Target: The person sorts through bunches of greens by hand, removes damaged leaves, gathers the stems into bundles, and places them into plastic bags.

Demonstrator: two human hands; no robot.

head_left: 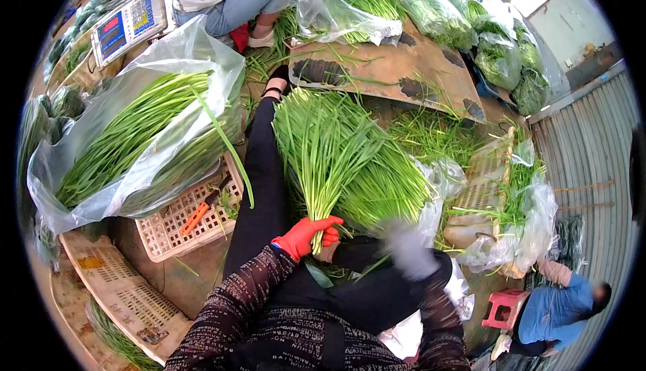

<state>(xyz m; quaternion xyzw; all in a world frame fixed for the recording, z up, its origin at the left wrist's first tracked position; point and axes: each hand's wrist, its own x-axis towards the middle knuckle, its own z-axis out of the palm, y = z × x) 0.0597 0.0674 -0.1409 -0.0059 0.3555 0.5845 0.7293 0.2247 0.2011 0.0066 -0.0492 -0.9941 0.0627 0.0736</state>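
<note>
My left hand (308,236), in a red glove, is closed around the pale stem ends of a bunch of garlic chives (319,149). The leaves fan out away from me over my lap. Behind and to the right of that bunch lies a larger pile of garlic chives (387,179), its stem ends facing right. My right hand (410,250), in a grey-white glove, is beside the pile above my right knee. It is smeared by motion, so its fingers cannot be made out.
At left, an open plastic bag (171,145) of chives rests on a white crate (182,226) holding an orange-handled knife (195,218). A scale (129,25) stands behind. Ahead is a worn board (383,68). Two people sit nearby, one ahead, one (555,314) at right.
</note>
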